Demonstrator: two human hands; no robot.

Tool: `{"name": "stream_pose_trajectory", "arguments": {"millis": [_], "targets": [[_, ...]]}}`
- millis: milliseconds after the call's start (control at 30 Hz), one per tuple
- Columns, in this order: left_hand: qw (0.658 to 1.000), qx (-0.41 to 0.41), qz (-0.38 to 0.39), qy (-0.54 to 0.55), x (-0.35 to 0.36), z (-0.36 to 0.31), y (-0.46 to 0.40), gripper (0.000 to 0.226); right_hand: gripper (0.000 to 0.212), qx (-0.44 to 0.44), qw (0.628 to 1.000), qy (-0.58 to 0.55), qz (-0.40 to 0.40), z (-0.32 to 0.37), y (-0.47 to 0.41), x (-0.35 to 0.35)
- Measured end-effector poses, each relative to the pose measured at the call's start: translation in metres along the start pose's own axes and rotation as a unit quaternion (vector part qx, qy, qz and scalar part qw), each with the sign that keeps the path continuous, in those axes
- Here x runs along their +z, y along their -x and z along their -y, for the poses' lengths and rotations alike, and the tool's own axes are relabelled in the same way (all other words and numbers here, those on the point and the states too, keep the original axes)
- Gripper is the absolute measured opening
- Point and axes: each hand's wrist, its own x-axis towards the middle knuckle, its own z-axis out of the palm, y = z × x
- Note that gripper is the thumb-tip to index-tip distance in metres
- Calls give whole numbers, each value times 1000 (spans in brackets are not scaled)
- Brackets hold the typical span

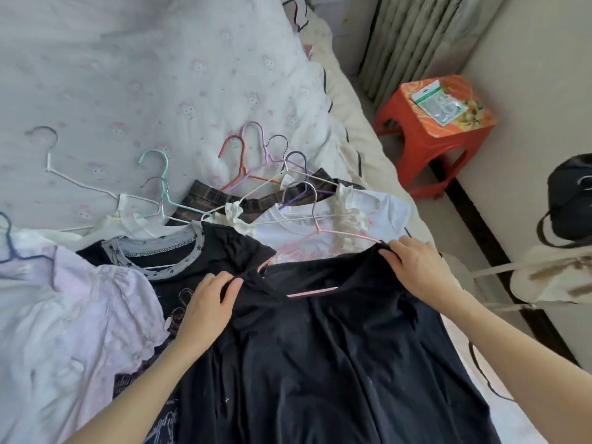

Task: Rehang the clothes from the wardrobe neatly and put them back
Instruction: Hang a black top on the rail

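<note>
Black garment (320, 363) creased, on pink hanger (323, 233); left hand (209, 302), right hand (413, 267) pinch its shoulders.

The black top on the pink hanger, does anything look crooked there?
Yes. The black top sits unevenly on the pink hanger: the hanger's left end pokes out bare beside the left hand, while the right hand grips the other shoulder over its end.
</note>
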Motion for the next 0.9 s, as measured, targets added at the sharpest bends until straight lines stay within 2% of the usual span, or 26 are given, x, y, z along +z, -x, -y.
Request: {"name": "stream_pose_trajectory", "arguments": {"millis": [233,400,500,633,700,800,900], "targets": [[993,107,49,14,-59,-62,37,23,25,45,997,-63,-9,-5,77,-94],[973,211,51,82,-104,-134,78,8,20,111,986,-44,-118,12,166,-182],[951,279,73,113,-118,-176,110,18,14,161,965,-56,-200,25,237,-230],[925,362,27,114,-127,-245,159,40,12,238,923,-57,-297,44,343,-284],[898,421,32,125,-124,-275,193,42,10,294,890,-70,-343,57,403,-300],[847,502,87,150,-106,-302,254,44,7,369,831,-83,-408,78,500,-307],[796,575,136,132,-80,-321,320,51,8,445,780,-78,-433,100,591,-303]]}}
